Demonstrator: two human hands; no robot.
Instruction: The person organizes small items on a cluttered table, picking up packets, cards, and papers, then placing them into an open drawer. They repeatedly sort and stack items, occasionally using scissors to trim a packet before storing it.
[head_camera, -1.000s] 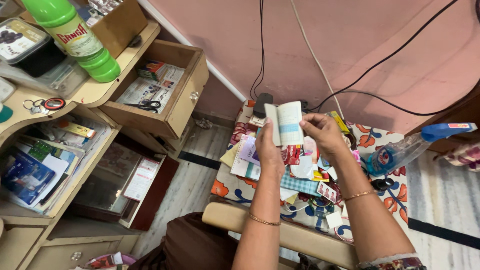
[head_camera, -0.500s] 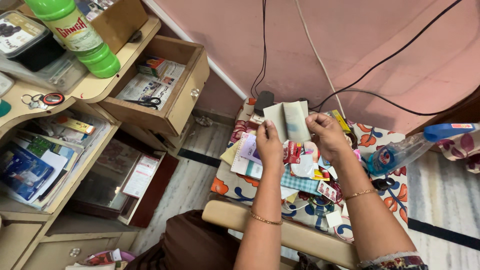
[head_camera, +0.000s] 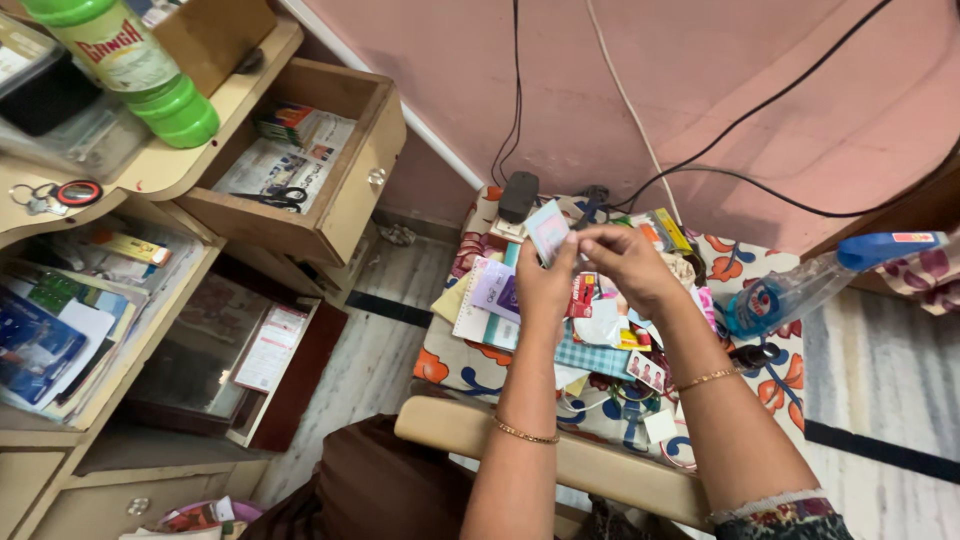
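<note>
head view, looking down: both hands meet over a cluttered floral cloth-covered stool (head_camera: 750, 272). the left hand (head_camera: 545, 285) pinches a small pale card-like booklet with a bluish face (head_camera: 547, 231) from below, thumb and fingers closed on its lower edge. the right hand (head_camera: 625, 262) reaches across and nips the same booklet at its upper right side with fingertips curled; the two hands are almost touching. the booklet is held in the air just above the heap, tilted toward the camera, near a black plug adapter (head_camera: 518, 195) by the pink wall.

beneath the hands lies a spiral-bound notepad with a purple slip on it (head_camera: 487, 300), a red packet (head_camera: 582, 293), a teal checked cloth (head_camera: 592, 358) and a strip of small photos (head_camera: 644, 370). a clear spray bottle with a blue head (head_camera: 815, 280) lies at the right of the cloth. to the left an open wooden drawer (head_camera: 345, 215) holds papers and black-handled scissors (head_camera: 277, 197), and a green plastic bottle (head_camera: 135, 65) stands on the shelf above.

handling it well looks to be a matter of light grip: keep the left pinch low and steady so the right fingertips can work the thin edge without creasing it, and hold it clear of the loose papers beneath so nothing gets knocked off the heap.
</note>
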